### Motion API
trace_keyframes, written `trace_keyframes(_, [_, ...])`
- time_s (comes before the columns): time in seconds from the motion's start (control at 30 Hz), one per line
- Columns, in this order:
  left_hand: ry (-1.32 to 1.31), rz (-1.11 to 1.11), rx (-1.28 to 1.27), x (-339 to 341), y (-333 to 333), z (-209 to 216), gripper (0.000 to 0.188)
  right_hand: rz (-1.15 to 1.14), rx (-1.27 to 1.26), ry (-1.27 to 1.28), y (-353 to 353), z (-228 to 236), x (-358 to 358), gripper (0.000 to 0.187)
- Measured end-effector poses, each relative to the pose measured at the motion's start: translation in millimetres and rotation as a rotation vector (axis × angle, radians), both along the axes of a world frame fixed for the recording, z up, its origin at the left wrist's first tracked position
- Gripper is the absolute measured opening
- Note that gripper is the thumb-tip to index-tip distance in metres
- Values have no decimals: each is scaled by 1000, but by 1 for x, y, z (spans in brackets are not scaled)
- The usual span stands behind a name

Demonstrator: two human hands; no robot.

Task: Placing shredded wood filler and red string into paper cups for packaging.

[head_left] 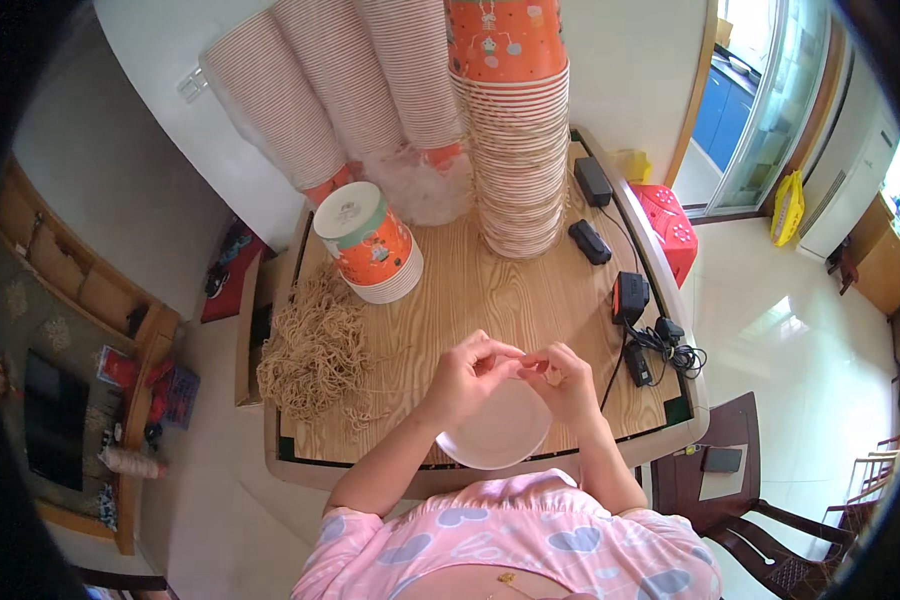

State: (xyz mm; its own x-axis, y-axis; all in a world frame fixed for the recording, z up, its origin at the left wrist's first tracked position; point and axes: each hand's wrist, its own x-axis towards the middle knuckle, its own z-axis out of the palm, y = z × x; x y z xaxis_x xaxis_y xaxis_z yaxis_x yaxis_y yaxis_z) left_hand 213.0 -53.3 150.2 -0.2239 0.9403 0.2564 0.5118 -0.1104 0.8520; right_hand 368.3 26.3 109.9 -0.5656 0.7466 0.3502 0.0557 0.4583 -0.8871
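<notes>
My left hand [467, 378] and my right hand [567, 387] meet above a white round paper bucket [498, 435] at the table's near edge. The fingertips of both are pinched together, almost touching. Whatever lies between them is too small to make out. The hands partly cover the bucket's far rim. Left of my left hand lies a tangled heap of tan cords [315, 345]. Beyond the heap stands a short stack of upside-down orange paper buckets [375, 252] with a green band and pale base.
A tall stack of paper buckets [515, 150] with cords along its sides stands at the back. Plastic-wrapped bucket stacks [270, 95] lean near the wall. Along the right edge are a black adapter [592, 182], an orange-black battery pack [630, 297] and coiled cables [675, 357].
</notes>
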Motion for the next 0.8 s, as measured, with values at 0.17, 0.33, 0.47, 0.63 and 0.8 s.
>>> trace_keyframes(0.17, [-371, -19, -4, -5, 5, -11, 7, 48, 22, 25, -3, 6, -3, 28])
trace_keyframes(0.33, [-508, -53, 10, 5, 9, -2, 5, 108, -180, 49, -7, 8, -6, 24])
trace_keyframes(0.47, [-537, -37, -8, 3, 6, 0, 4, 144, -219, 3, -11, 2, -5, 16])
trace_keyframes(0.63, [-21, 0, -40, -5, -3, -1, 8, 96, -242, -4, -4, 2, 5, 11])
trace_keyframes(0.8, [35, -9, -30, -4, -2, -10, 10, 89, -223, -17, -3, -8, 6, 8])
